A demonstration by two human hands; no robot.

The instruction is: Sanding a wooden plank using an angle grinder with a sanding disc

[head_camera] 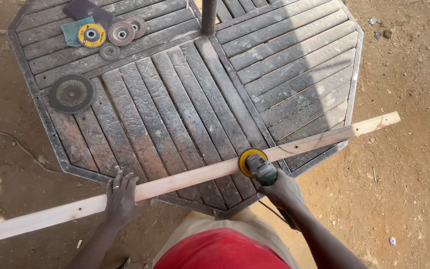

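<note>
Yellow label, disc [91,35], table top-left

I see bare reddish dirt ground [414,74] in sunlight, an octagonal slatted metal table [175,114], worn discs [71,93] at ten o'clock, a post [209,15] at twelve.
</note>
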